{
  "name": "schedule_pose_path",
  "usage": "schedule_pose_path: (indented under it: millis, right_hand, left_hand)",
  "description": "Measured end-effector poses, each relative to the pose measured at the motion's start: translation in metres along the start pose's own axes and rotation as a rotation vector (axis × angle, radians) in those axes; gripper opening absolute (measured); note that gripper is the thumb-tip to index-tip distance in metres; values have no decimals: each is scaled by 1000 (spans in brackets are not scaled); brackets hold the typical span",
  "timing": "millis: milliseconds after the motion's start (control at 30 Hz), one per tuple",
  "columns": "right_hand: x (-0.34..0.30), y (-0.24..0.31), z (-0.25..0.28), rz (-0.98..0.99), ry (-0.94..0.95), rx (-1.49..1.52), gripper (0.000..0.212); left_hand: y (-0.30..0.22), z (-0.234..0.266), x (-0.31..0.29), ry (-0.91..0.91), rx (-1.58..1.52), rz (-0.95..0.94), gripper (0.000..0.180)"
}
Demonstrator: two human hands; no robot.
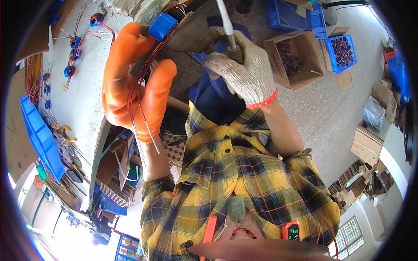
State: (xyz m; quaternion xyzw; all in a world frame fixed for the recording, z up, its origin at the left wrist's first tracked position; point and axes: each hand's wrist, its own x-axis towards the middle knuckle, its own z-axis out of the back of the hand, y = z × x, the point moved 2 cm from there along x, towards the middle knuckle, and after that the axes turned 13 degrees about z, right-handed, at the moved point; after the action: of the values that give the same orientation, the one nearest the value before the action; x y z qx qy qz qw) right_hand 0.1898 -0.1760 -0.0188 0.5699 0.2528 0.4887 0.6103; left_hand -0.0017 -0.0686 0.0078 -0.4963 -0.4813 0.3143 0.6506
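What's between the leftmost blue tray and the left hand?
Head view: small blue coils beside the tray, then pale tabletop toward the left hand.

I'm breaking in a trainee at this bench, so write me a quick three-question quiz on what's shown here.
1. Multiple choice: the left hand, beside the blue coil, is gloved in (a) white, (b) orange, (c) black.
2. True or false: the right hand grips a slim, pale rod.
3. Fill the gap: the crate beside the open cardboard box is coloured ___.

Key: 1. b, orange; 2. true; 3. blue.
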Motion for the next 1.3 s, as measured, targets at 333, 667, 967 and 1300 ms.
schedule_pose_path:
  millis: [333,667,967,1300]
  right_hand:
    - [-7,-7,-14,-454,58,714,27]
    - [-17,-11,-16,-355,4,721,42]
    - [-40,4,8,-476,-172,617,25]
    - [-9,105,29,207,277,-949,25]
  left_hand:
    - [-68,21,2,154,944,-728,37]
    - [-36,18,59,-100,126,-130,37]
    - [-3,1,23,-265,163,-246,36]
    - [2,-12,108,99,-27,104,30]
